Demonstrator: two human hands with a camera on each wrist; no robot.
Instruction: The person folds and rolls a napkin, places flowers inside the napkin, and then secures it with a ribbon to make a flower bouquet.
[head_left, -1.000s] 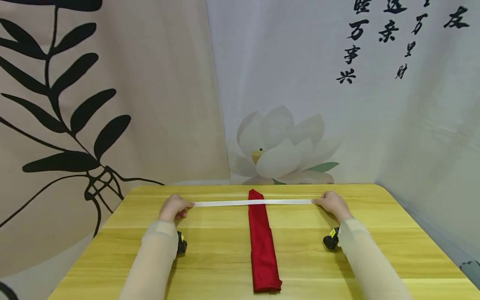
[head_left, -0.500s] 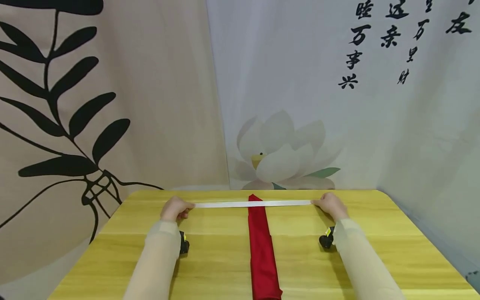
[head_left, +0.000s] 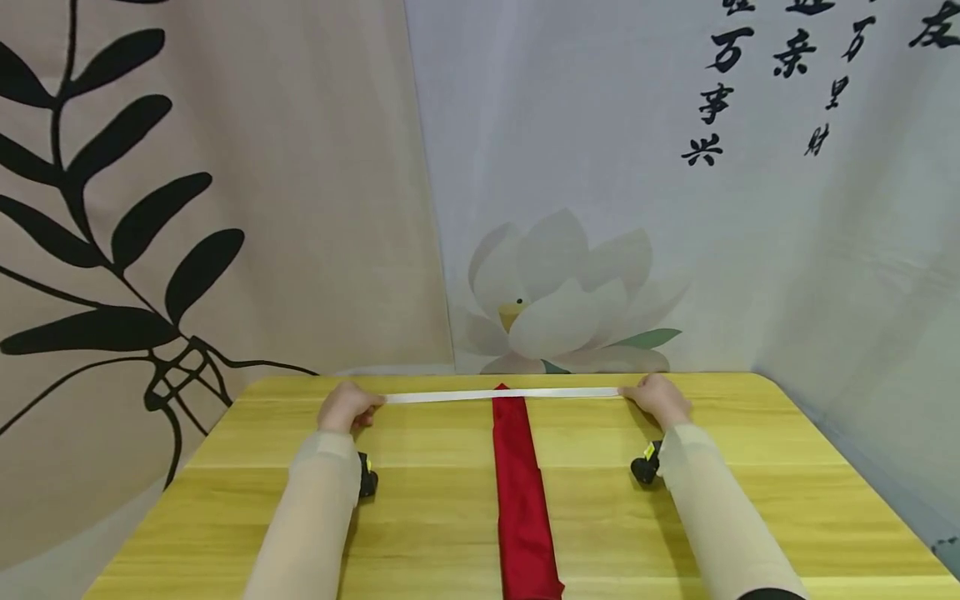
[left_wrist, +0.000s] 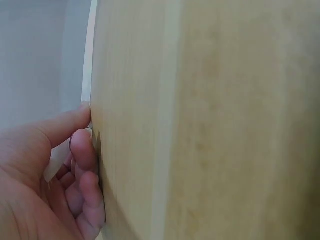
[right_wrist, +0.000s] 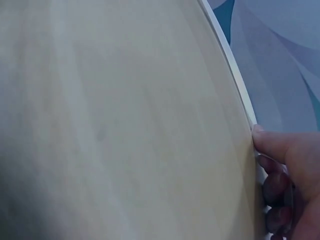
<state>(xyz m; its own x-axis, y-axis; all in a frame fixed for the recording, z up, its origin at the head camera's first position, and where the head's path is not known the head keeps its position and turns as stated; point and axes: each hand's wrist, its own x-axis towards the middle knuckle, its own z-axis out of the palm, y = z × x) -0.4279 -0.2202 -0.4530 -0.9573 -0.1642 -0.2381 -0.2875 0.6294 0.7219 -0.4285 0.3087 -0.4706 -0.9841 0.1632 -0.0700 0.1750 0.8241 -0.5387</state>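
Observation:
A narrow white ribbon (head_left: 442,395) is stretched straight from left to right near the table's far edge. My left hand (head_left: 348,408) pinches its left end between thumb and fingertips; in the left wrist view a short loose tail shows behind the thumb of that hand (left_wrist: 55,165). At the other end, my right hand (head_left: 660,398) pinches the ribbon (right_wrist: 235,75) with the thumb on top. Across the middle, the ribbon passes over the far tip of a long, folded red cloth (head_left: 521,500), which lies lengthwise on the table toward me.
The yellow wooden table (head_left: 420,525) spans the view. Behind it hangs a pale curtain (head_left: 322,167) printed with black leaves, a white lotus and black characters. Small black cameras sit at the left wrist (head_left: 367,477) and right wrist (head_left: 647,465).
Both hands have moved the taut ribbon a little farther from me, closer to the far tip of the red cloth. The head view has shifted slightly.

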